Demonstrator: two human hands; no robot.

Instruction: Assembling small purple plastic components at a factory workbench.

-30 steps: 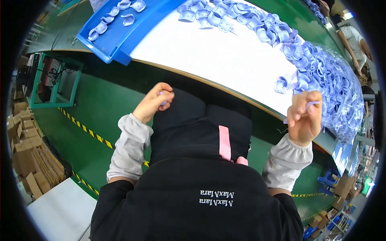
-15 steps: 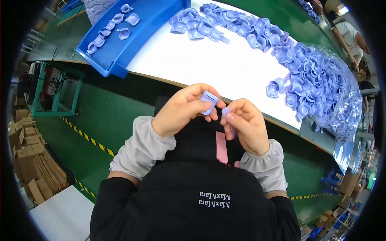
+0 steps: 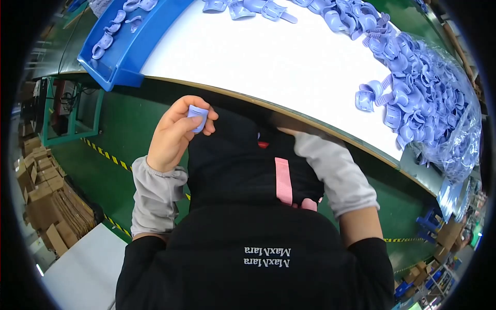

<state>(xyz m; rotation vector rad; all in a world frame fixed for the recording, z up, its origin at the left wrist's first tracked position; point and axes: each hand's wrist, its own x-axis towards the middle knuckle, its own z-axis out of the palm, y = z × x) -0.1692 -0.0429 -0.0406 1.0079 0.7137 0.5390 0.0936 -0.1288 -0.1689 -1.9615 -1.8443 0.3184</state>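
Note:
My left hand [image 3: 175,132] is raised over the left side of my lap, short of the table edge. Thumb and fingers pinch a small curved lavender plastic piece [image 3: 197,118] with a thin slot near its top. My right hand [image 3: 288,131] reaches in below the table's front edge; its fingers are lost in shadow, so what they hold or touch is hidden. On my dark lap between the hands lies a small red thing [image 3: 263,145], with a sliver of lavender beside it.
On the white tabletop [image 3: 232,62], a heap of lavender plastic pieces [image 3: 413,98] spills from a clear plastic bag [image 3: 465,134] at right. More line the far side. A blue tray [image 3: 139,49] with several pieces stands at far left. Cardboard boxes [image 3: 44,201] are stacked left.
My hands have parted: the left has moved left with its slotted piece, while the right has left its pinch on another lavender piece and gone beneath the table edge. The view has shifted.

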